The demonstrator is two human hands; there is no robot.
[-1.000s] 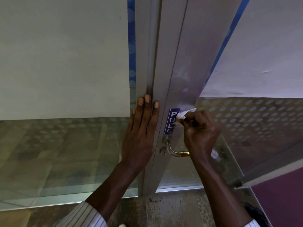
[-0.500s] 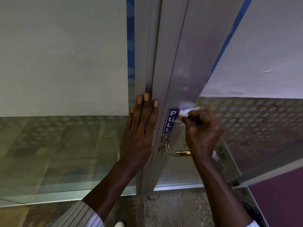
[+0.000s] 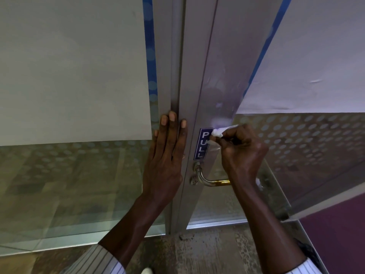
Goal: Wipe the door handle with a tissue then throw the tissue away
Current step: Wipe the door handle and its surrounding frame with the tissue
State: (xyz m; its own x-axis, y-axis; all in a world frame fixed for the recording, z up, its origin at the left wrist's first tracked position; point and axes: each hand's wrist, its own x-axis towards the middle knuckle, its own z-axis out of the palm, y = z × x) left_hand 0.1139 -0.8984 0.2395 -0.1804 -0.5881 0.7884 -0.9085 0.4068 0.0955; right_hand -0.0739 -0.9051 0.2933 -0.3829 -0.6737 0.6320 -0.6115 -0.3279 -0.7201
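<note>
A curved metal door handle with a brass-coloured grip sticks out of the aluminium door frame, just below a blue PULL sticker. My right hand is closed around a small white tissue and presses it against the frame at the sticker's top right corner, above the handle. My left hand lies flat, fingers together, on the frame's left edge beside the sticker. The handle's right end is hidden behind my right wrist.
Frosted glass panels with dotted bands flank the frame on both sides. A worn concrete floor lies below, with a purple surface at the lower right. The tip of a white shoe shows at the bottom edge.
My right hand with the tissue has shifted slightly along the frame near the top of the sticker. My left hand stays flat in the same place.
</note>
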